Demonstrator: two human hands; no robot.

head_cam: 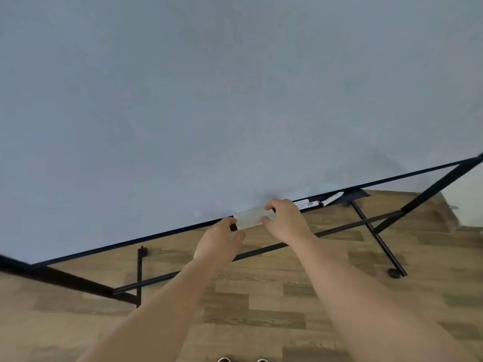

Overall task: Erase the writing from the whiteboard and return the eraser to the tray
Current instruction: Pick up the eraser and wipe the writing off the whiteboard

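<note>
The board point(235, 100) fills the far view. At its lower edge the left hand point(219, 240) pinches the left end of the pale eraser point(249, 218); the right hand point(285, 220) clasps its right end. Markers point(308, 204) lie on the tray point(329, 202) just right.

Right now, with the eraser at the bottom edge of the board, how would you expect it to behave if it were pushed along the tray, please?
The eraser looks like a long, flat-sided block, so it would probably slide rather than roll. It keeps a straight shape between the left hand and right hand, suggesting stiffness. Pushed right, it might nudge the markers, which could roll.
</note>
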